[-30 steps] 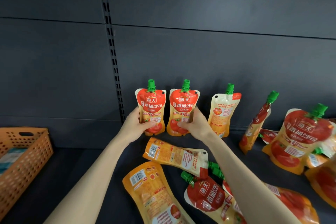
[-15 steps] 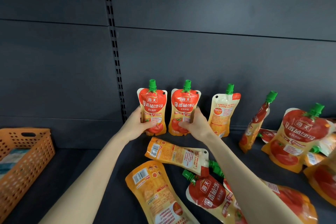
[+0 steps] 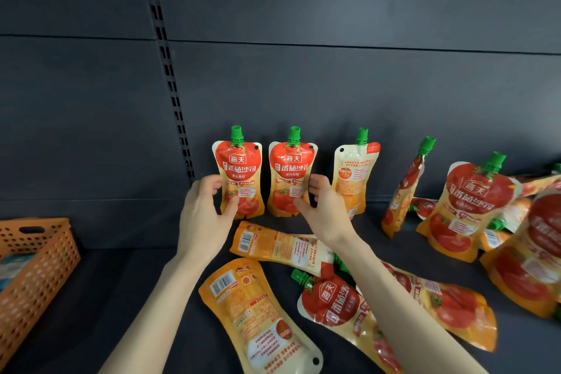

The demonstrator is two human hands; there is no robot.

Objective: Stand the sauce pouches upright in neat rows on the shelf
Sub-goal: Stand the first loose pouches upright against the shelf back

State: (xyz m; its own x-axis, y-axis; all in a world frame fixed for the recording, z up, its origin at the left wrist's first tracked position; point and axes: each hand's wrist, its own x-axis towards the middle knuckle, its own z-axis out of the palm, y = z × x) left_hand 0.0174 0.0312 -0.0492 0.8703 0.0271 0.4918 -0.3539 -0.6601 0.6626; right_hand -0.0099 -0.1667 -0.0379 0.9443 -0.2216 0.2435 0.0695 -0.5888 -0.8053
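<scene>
Two red-and-yellow sauce pouches with green caps stand upright side by side against the back panel. My left hand (image 3: 205,212) pinches the left pouch (image 3: 239,167) at its left edge, thumb on its front. My right hand (image 3: 323,209) holds the second pouch (image 3: 291,167) at its right edge the same way. A third pouch (image 3: 353,179) stands just to the right with its back label showing. Further right, a pouch (image 3: 403,191) stands edge-on and leans. Several pouches lie flat in front, among them one (image 3: 279,244) under my wrists and one (image 3: 258,313) nearer me.
An orange perforated basket (image 3: 39,267) sits at the left on the dark shelf (image 3: 136,282). A heap of leaning and lying pouches (image 3: 467,206) fills the right side. A slotted upright strip (image 3: 170,70) runs up the back panel.
Both hands stay on the two upright pouches; the grips look a little looser, with fingers further back. The pouches stand slightly straighter. The view has shifted a little.
</scene>
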